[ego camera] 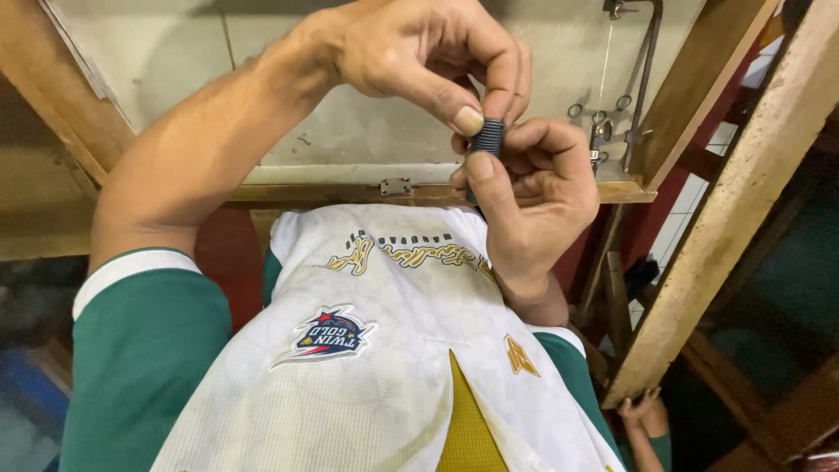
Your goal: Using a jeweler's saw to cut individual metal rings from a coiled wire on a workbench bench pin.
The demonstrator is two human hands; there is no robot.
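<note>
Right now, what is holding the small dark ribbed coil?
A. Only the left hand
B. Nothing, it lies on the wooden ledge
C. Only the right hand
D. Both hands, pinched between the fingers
D: the coil sits pinched between the fingers of the left hand and the right hand.

the person wore a white jersey [384, 385] with a faint crackle pattern, green short sleeves [140, 367] edged by a white band at nine o'clock, a star-and-shield patch on the chest, gold script lettering, and a yellow wedge at six o'clock.
</note>
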